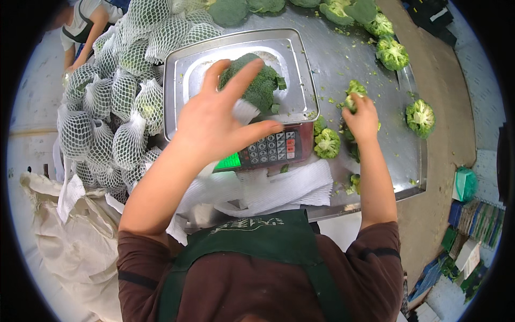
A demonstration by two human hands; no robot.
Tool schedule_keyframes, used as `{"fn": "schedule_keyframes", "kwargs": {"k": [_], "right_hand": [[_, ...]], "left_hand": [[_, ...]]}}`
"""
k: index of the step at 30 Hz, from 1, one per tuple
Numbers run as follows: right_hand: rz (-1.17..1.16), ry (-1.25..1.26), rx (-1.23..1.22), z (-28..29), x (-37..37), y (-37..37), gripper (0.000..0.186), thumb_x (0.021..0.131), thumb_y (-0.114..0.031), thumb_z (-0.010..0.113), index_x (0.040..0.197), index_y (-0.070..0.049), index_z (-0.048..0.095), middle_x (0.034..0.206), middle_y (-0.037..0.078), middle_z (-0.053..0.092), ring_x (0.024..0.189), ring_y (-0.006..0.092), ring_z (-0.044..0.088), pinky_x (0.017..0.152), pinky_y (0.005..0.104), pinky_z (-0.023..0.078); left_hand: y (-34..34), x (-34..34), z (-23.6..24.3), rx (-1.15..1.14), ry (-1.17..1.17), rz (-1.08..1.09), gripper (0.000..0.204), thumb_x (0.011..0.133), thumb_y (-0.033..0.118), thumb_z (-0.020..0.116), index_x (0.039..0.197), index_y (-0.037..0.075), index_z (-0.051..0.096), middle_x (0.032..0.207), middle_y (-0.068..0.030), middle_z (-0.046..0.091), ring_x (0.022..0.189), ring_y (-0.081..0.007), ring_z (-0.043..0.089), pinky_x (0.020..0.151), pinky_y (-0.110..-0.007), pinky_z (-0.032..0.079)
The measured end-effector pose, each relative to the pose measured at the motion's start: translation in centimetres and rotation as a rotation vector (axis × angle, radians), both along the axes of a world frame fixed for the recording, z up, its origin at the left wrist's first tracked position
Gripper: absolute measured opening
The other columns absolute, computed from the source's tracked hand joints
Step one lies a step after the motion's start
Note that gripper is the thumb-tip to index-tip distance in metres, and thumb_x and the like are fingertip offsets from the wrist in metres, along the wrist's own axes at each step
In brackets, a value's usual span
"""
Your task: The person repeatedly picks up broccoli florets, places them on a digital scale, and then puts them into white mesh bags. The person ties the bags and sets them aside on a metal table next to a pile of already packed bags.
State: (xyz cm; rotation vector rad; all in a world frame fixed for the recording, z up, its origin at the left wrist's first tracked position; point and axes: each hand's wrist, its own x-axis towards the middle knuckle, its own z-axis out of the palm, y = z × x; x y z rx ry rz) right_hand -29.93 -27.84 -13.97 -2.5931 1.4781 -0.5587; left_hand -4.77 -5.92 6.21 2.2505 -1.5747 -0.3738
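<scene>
A head of broccoli (pixel 258 88) rests on the metal tray (pixel 296 59) of a digital scale. My left hand (pixel 212 115) hovers over its left side with fingers and thumb spread, blurred by motion. A small white piece (pixel 245 111) shows between thumb and index finger; whether it touches the hand I cannot tell. Below the tray is the scale's keypad (pixel 271 148), with a lit green display (pixel 229 161) partly behind my left forearm. To the right of the scale, my right hand (pixel 362 117) pinches a small broccoli floret (pixel 351 102) just above the steel table.
Several net-wrapped broccoli heads (pixel 124 94) are piled left of the scale. White foam netting (pixel 289 188) lies at the near edge. Loose florets (pixel 327 144) and crumbs dot the steel table (pixel 375 161); bare broccoli heads (pixel 392 53) line its far right. Another person (pixel 88 24) works at far left.
</scene>
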Motion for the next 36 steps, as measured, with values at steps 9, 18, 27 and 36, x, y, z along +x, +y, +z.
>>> {"fn": "schedule_keyframes", "kwargs": {"k": [9,18,27,36], "right_hand": [[0.141,-1.378,1.172,10.0,2.8,4.7,0.041,0.084,-0.017,0.06,0.123,-0.005,0.052,0.102,0.012,0.064,0.092,0.0154,0.061,0.077,0.0269,0.048],[0.506,-1.021,1.111,14.7,12.8,8.2,0.026,0.085,-0.021,0.061,0.097,0.001,0.064,0.097,0.009,0.065,0.095,0.0147,0.058,0.087,0.0276,0.042],[0.469,-1.07,1.29,13.6,17.9,7.8,0.029,0.086,-0.03,0.064,0.075,-0.003,0.062,0.065,-0.005,0.052,0.061,0.0026,0.043,0.054,0.0207,0.033],[0.397,-0.901,1.166,11.7,19.4,9.0,0.034,0.088,-0.032,0.058,0.074,-0.001,0.056,0.062,0.001,0.047,0.061,0.0093,0.042,0.057,0.0269,0.038]], "left_hand": [[-0.2,10.8,-7.1,-0.315,0.883,0.153,0.08,0.07,0.028,0.074,0.139,0.01,0.036,0.121,-0.0136,0.052,0.108,-0.0242,0.055,0.09,-0.035,0.046],[2.9,10.8,-8.2,-0.354,0.864,-0.071,0.087,0.062,0.007,0.071,0.138,0.007,0.028,0.132,-0.0155,0.043,0.125,-0.025,0.04,0.106,-0.037,0.029],[3.3,11.8,-9.1,-0.382,0.706,-0.338,0.086,0.053,0.004,0.065,0.132,0.009,0.032,0.141,-0.022,0.032,0.135,-0.0328,0.028,0.11,-0.041,0.02],[3.0,10.5,-9.0,-0.45,0.366,-0.36,0.098,0.052,0.027,0.092,0.124,0.011,0.027,0.132,-0.0296,0.038,0.121,-0.0383,0.046,0.098,-0.043,0.04]]}}
